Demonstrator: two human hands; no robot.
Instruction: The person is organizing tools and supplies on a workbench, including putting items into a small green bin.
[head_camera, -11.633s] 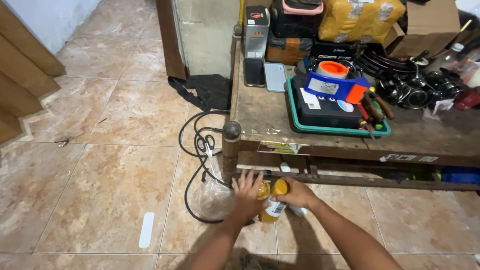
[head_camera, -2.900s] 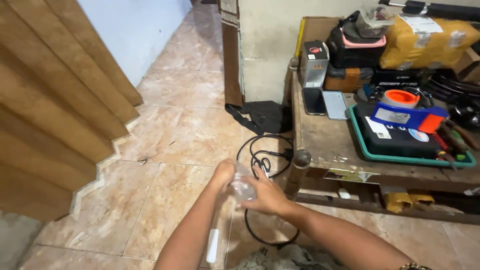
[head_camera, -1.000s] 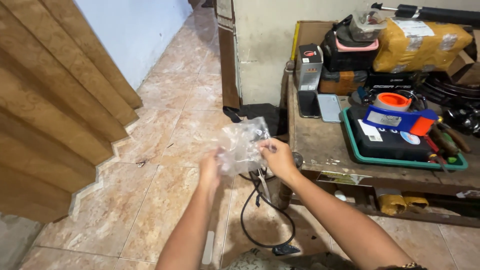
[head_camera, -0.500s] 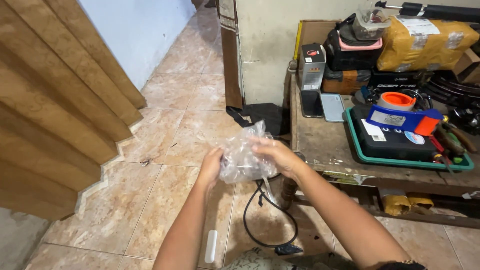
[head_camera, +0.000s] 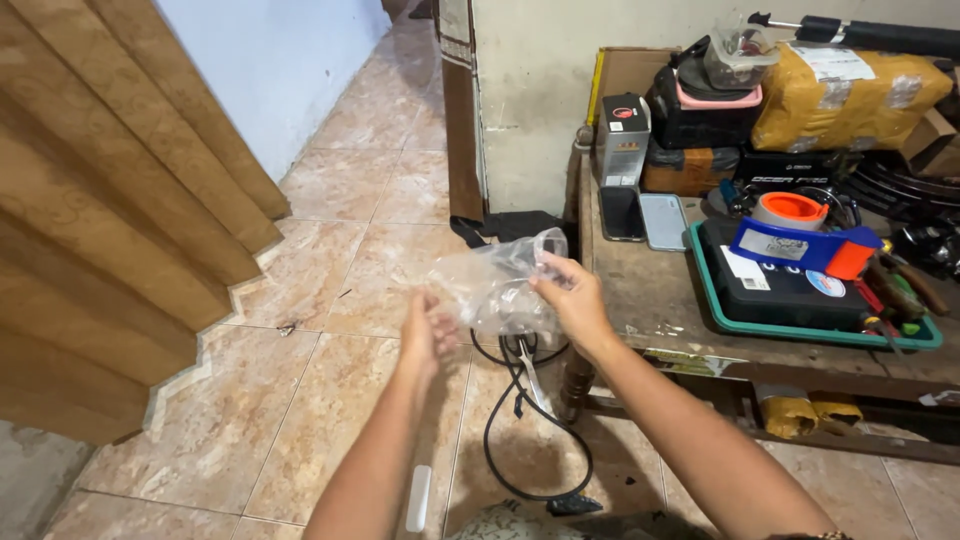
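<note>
Crinkled clear plastic bag (head_camera: 495, 290), thin and glossy, hangs in mid-air over the beige marbled floor tiles (head_camera: 330, 400). Right hand (head_camera: 570, 300) pinches its top edge; left hand (head_camera: 425, 330) cups the lower corner, fingers loosely spread. Black looped cable (head_camera: 520, 440) below, worn wooden tabletop (head_camera: 650, 290) just beside.

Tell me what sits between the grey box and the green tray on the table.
In the head view, two phones lie flat between the grey box and the green tray.
</note>
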